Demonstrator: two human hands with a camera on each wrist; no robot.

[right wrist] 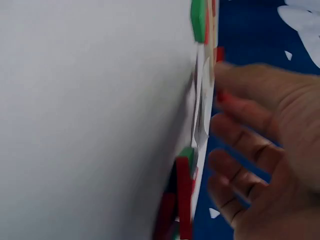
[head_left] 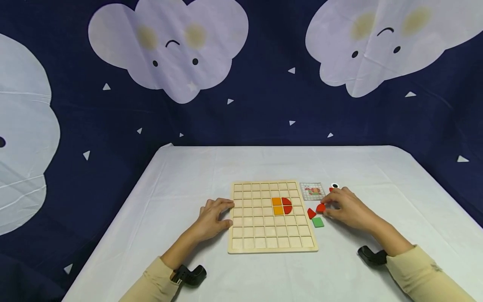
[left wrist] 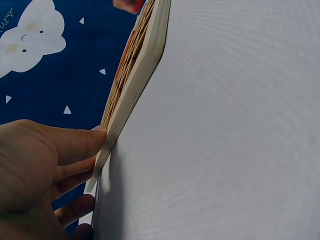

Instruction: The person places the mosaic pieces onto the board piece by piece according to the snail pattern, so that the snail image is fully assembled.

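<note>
A wooden grid board (head_left: 260, 230) lies on the table, with two orange squares (head_left: 277, 206) and two red quarter-circle pieces (head_left: 286, 205) in its cells. My left hand (head_left: 213, 218) rests against the board's left edge, thumb and fingertips touching it; the left wrist view shows the thumb on the board's side (left wrist: 131, 90). Right of the board, my right hand (head_left: 349, 209) pinches a red piece (head_left: 320, 208) with a rounded edge between thumb and finger. Beside it lie another red piece (head_left: 311, 213) and a green square (head_left: 318, 222).
A small card with a gridded picture (head_left: 312, 191) lies at the board's upper right. Past my right hand sits a white piece with a black dot (head_left: 334, 186), with red showing below it. In the right wrist view, red and green pieces (right wrist: 184, 195) lie near the fingers.
</note>
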